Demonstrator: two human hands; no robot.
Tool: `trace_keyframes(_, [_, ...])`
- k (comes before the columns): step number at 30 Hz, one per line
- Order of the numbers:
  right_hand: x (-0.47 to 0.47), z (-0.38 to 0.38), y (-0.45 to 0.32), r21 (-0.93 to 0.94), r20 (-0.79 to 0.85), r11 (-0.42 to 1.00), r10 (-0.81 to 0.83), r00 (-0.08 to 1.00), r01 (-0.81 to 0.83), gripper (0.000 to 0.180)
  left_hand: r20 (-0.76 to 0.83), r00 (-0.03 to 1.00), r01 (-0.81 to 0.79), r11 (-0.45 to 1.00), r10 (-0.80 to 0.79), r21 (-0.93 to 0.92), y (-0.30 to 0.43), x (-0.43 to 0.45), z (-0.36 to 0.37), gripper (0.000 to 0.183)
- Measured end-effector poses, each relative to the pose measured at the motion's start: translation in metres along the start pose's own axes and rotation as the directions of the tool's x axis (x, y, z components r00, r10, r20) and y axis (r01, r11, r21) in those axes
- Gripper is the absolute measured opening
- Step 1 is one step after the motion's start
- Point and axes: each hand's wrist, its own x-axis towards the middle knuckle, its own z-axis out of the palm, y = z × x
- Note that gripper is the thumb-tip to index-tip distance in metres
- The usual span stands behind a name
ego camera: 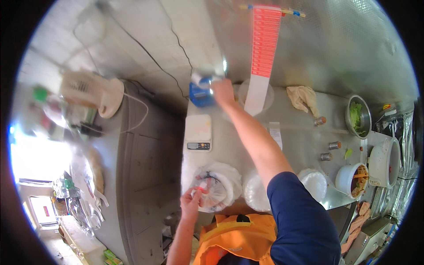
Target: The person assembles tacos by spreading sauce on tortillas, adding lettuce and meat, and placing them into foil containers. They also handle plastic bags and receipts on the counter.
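My left hand (190, 202) pinches a small red strip (202, 190) at the gathered top of a clear plastic bag (214, 195). The bag sits at the front edge of the steel table (232, 145), over what look like white foam containers. Farther back, my outstretched right hand (222, 90) is at a blue dispenser (200, 94), which looks like a tape dispenser. Blur hides its fingers and whether they grip anything. A white digital kitchen scale (198, 129) lies between my two hands. Nearest my right forearm is a paper slip (275, 134).
Foam plates (256, 195) stand beside the bag. A red-and-white label strip (265, 46) hangs over a round clear lid (243, 94). Rightward are a cloth (301, 99), a steel bowl of lettuce (356, 117) and a tub of food (346, 180). A grey cabinet (149, 165) stands left across a gap.
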Motion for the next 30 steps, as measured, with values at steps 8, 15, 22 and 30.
trace_keyframes(8, [-0.025,0.061,0.002,-0.235,-0.071,0.954,-0.207,0.976,0.186,0.042,-0.023,0.999,0.035,0.987,-0.039,-0.158,-0.022,-0.006,-0.014,0.014])
trace_keyframes(15, [-0.015,0.03,-0.014,-0.094,0.015,0.992,-0.081,0.997,0.082,0.031,0.011,0.999,0.035,0.992,-0.034,-0.124,-0.013,-0.005,-0.014,0.016])
trace_keyframes(22, [-0.134,-0.05,-0.095,0.679,0.115,0.732,-0.023,0.993,-0.062,0.029,0.085,0.995,-0.022,0.967,0.045,-0.254,-0.028,0.02,-0.023,0.02])
trace_keyframes(30, [-0.263,-0.141,-0.17,0.574,0.664,0.631,0.014,0.748,-0.522,0.027,0.274,0.961,0.04,0.97,0.028,-0.238,-0.034,0.035,-0.029,0.019])
